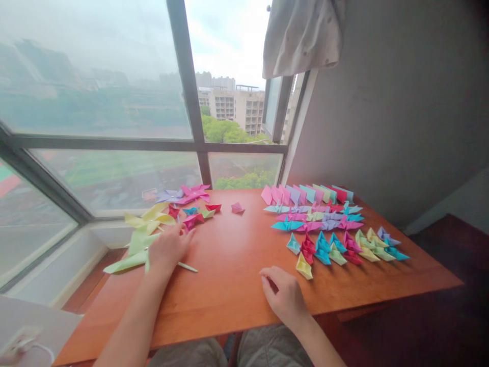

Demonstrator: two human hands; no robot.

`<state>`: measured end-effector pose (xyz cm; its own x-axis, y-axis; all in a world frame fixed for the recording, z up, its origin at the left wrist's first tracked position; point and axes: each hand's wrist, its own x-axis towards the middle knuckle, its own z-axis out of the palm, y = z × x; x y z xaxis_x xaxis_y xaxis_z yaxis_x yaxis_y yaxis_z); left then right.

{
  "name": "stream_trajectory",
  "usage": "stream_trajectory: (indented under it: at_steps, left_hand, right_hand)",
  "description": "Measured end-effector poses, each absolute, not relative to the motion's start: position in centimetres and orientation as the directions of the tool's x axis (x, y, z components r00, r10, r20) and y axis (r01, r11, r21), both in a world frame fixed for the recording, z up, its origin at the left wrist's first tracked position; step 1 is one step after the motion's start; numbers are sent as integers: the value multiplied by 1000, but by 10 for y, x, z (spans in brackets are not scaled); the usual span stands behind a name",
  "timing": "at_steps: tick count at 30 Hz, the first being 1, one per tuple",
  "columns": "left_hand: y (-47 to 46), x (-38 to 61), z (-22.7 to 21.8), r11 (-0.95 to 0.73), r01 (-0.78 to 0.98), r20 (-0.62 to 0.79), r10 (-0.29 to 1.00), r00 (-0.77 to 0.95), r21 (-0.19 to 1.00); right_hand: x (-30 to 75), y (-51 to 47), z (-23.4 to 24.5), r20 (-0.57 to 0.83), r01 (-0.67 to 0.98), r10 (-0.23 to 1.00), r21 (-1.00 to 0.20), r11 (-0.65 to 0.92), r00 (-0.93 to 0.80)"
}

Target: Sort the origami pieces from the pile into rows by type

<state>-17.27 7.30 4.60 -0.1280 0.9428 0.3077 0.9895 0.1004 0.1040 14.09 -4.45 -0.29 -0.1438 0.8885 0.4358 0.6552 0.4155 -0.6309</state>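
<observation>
My left hand (168, 251) reaches over the left side of the table among folded paper pieces. Its thumb and fingers are apart, right beside a magenta paper boat (193, 220); whether they touch it I cannot tell. Red, blue and green paper boats lie just behind that one. Around the hand lie paper pinwheels: a light green one (132, 259), a yellow one (151, 216), a purple one (169, 195) and a pink one (195, 192). My right hand (286, 295) rests near the table's front edge, fingers loosely curled, nothing visible in it. A small pink folded paper (237, 208) sits at the middle back.
On the table's (229, 285) right side stand rows of folded paper: upright coloured pieces (294, 194) at the back, paper cranes (309, 226) before them, and several paper boats (323, 248) in front. A yellow boat (304, 266) is nearest my right hand. Windows (244, 168) border the far side.
</observation>
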Motion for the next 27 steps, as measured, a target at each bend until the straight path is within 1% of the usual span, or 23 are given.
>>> stream_trajectory:
  at_steps: [4,7,12,19,22,25,27]
  left_hand:
    - [72,-163,49,96,995,264,959,-100,31]
    - [72,-161,49,72,997,260,963,-71,6]
    - [73,-167,46,96,995,279,955,-100,30]
    - [74,-186,51,124,983,359,919,-165,134]
    - [74,-186,58,30,970,439,888,-136,240]
    - [69,-172,63,-173,925,522,852,-31,338]
    - [62,-155,61,-312,859,535,843,53,405]
  right_hand:
    - [141,-46,-3,427,665,893,-626,406,-143]
    - [141,-46,-5,426,669,894,-625,403,-140]
    - [141,-46,-6,427,674,893,-618,404,-143]
    - [141,-45,-6,433,663,892,-630,404,-132]
    - [141,-45,-5,428,663,895,-635,397,-127]
    - [141,-45,-4,418,659,900,-643,390,-124]
    - [142,-45,-3,420,646,900,-658,388,-113]
